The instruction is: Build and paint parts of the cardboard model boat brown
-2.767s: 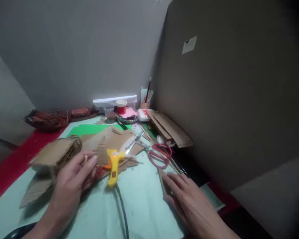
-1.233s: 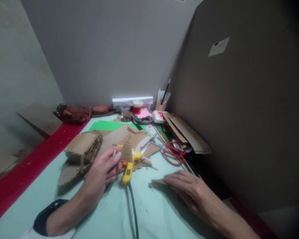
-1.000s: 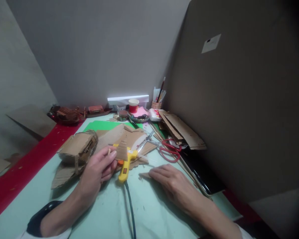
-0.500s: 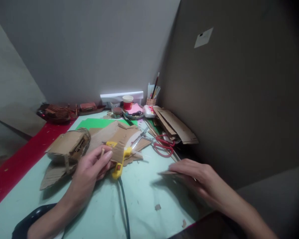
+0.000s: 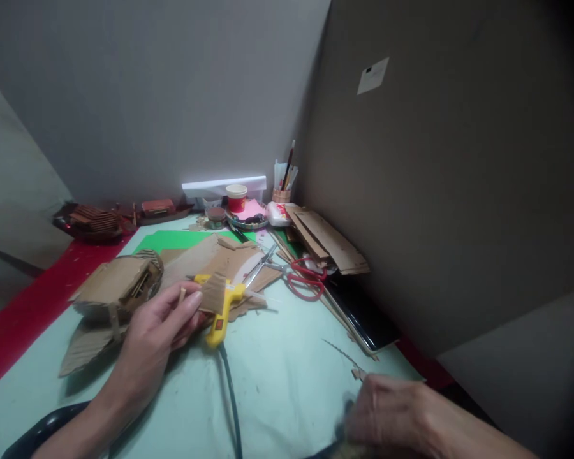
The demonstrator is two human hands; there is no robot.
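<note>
My left hand (image 5: 155,322) pinches a small cardboard piece (image 5: 214,293) between thumb and fingers. Just behind that piece lies a yellow glue gun (image 5: 220,319) with a dark cord (image 5: 232,389). To the left of the hand is a cardboard model (image 5: 117,280) with a rounded roof-like top. My right hand (image 5: 392,411) is low at the right, its fingers smeared by motion and partly hidden. At its fingertips are a thin corrugated strip (image 5: 343,352) and a small scrap (image 5: 356,375); whether it holds either cannot be made out.
Red-handled scissors (image 5: 306,287) rest near cardboard sheets (image 5: 220,252). A black phone (image 5: 363,315) lies at the table's right side, below stacked cardboard (image 5: 335,242). Farther back are a red cup (image 5: 236,199), a brush holder (image 5: 282,194) and a brown model boat (image 5: 88,223).
My right hand has moved down and toward me, uncovering the black phone and a thin strip. My left hand keeps its cardboard piece. The view has turned slightly right.
</note>
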